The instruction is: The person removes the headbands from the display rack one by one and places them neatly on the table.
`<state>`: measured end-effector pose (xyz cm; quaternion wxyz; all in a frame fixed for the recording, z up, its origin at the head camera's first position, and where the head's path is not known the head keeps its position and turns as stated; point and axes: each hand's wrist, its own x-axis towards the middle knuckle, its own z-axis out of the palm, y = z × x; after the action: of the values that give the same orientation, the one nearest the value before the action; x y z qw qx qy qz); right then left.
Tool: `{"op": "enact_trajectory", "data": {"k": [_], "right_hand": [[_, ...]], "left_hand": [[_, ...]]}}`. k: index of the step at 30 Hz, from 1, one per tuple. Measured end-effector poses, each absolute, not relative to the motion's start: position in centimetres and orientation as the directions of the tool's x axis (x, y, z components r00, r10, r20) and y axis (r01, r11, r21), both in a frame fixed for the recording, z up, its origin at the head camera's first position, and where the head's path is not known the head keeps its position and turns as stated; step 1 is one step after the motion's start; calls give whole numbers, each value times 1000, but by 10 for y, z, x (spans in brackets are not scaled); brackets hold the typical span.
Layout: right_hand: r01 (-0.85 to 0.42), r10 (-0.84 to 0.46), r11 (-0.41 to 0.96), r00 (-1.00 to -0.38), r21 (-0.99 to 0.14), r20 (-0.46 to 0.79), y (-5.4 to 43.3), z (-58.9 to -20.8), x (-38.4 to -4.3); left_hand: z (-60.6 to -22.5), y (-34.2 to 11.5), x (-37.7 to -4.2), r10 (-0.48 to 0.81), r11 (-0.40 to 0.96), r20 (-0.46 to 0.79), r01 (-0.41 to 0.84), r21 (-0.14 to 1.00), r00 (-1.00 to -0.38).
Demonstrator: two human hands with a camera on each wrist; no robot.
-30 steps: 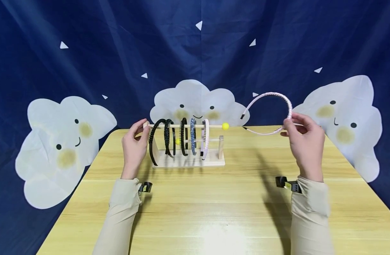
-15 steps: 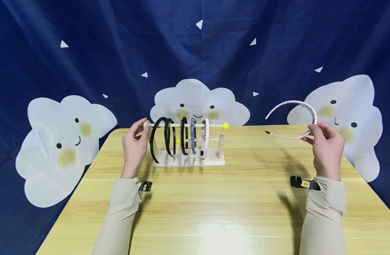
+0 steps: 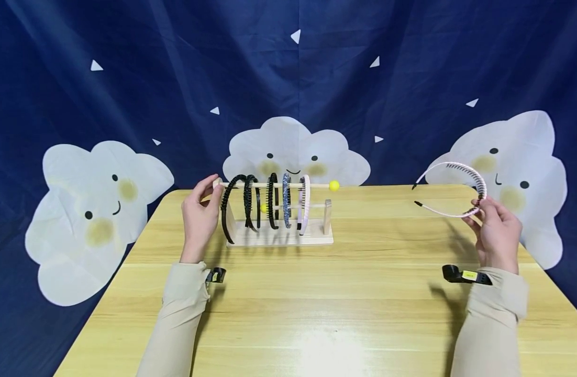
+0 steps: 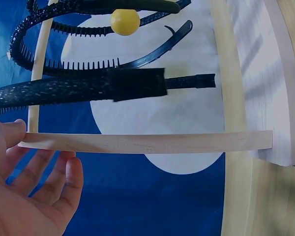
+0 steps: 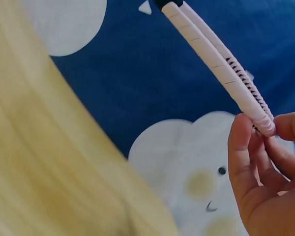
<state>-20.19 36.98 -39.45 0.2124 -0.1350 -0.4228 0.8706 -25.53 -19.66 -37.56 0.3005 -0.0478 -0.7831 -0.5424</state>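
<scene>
Pink headband (image 3: 480,183) curves leftward from the right hand (image 3: 499,234) pinching it.

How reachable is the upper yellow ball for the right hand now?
Likely yes: the ball caps the rod on that side, nothing visible between. The right hand holds a pink headband, though, so may need freeing.

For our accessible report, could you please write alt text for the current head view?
A person's right hand holds a pale pink headband above a table; the left hand holds the left end of a wooden rack hung with headbands. Blue cloth with clouds hangs behind.
</scene>
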Motion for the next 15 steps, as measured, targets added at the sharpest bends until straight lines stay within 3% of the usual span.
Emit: {"op": "enact_trajectory", "data": {"k": [6, 15], "right_hand": [[-178, 398, -639, -909, -748, -123, 384, -417, -200], [-167, 338, -715, -933, -679, -127, 404, -441, -194]], "left_hand": [[-378, -198, -256, -255, 415, 523, 396, 819, -814], [-378, -196, -256, -250, 422, 519, 390, 818, -818]]}}
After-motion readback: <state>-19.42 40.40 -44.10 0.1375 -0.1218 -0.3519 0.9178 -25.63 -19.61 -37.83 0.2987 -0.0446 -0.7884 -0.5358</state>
